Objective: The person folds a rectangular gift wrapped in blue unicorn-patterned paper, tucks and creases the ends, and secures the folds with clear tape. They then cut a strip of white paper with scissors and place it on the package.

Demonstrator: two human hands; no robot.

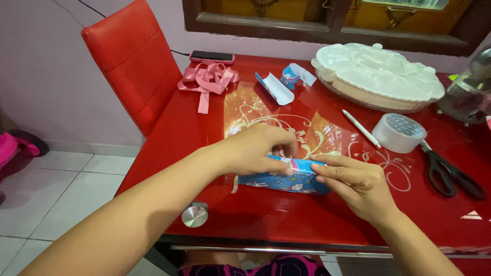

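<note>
On the red surface (215, 204), both hands grasp a blue wrapped box (279, 180); left hand (255, 148) hides its top edge, right hand (358, 184) its end.

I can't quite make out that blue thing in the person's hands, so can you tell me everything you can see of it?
The blue parcel is a small box-shaped thing wrapped in blue paper with small white and pink printed figures. It lies lengthwise on the glossy red table, near its front edge. The left hand covers its top from above, fingers pressing the paper down. The right hand pinches its right end, where the paper looks folded over. The wrapping looks thin and slightly creased. What is inside is hidden.
</note>
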